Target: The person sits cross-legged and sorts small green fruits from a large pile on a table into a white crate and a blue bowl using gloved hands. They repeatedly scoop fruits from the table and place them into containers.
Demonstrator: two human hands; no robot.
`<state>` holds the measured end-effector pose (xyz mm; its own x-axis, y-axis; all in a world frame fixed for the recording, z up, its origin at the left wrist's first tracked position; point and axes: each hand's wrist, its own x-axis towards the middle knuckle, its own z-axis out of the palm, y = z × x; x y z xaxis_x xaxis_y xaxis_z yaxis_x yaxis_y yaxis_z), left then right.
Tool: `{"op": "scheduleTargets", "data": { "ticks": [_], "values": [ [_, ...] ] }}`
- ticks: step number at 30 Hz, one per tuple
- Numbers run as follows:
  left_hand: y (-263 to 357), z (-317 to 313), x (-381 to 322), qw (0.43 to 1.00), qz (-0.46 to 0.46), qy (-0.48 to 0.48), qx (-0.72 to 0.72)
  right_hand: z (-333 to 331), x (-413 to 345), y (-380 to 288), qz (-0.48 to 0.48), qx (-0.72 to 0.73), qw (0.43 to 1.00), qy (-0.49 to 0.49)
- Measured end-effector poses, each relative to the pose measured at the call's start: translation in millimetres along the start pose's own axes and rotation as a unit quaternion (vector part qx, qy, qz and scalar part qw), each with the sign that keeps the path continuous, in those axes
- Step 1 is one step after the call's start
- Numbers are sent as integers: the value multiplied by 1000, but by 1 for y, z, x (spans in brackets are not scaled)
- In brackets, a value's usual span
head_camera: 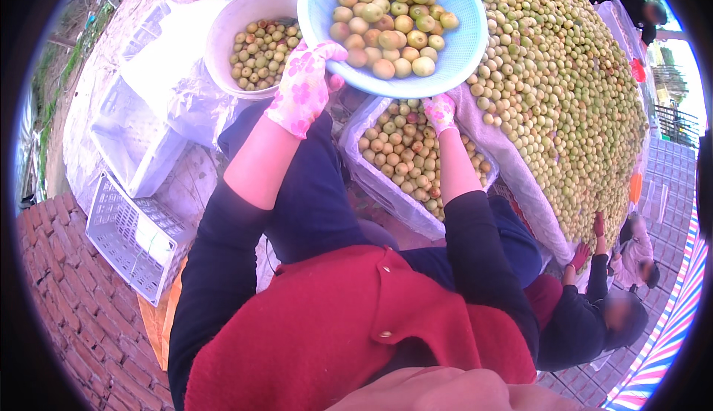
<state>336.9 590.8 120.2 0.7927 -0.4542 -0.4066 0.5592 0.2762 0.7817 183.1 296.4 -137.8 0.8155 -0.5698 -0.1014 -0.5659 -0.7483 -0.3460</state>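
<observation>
A light-blue plastic colander [472, 4] holds several round green-yellow fruits [402, 23] with reddish blushes. My left hand [305, 85], in a white glove with pink flowers, grips its near left rim, thumb against the edge. Below the colander's near right side is my right hand [440, 111], gloved alike. Its fingers are hidden by the colander, so its grip cannot be made out. Under that hand stands a crate lined with white plastic [384, 202], full of similar fruit [404, 157]. Left of the colander, a white bucket [220, 60] contains smaller-looking fruit [262, 54].
A large fruit heap [557, 93] spreads on the right, with a pale cloth [501, 149] along its edge. Two lined or bare crates [139, 132], [133, 244] sit at left. A co-worker [579, 322] reaches red-gloved hands to the heap; other people are beyond.
</observation>
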Motion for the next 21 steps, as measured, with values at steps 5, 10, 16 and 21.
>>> {"op": "scheduleTargets", "data": {
  "ticks": [5,10,16,21],
  "values": [
    [0,1,1,1000,-7,5,4,23,15,21,-21,22,1000,-7],
    [1,2,2,1000,-23,-1,-6,29,18,22,-14,-17,1000,-12],
    [-1,3,1,1000,-16,16,-2,24,15,7,38,-118,992,-10],
    [0,2,1,999,-26,22,-10,27,19,5,61,-137,989,-3]
  ]
}}
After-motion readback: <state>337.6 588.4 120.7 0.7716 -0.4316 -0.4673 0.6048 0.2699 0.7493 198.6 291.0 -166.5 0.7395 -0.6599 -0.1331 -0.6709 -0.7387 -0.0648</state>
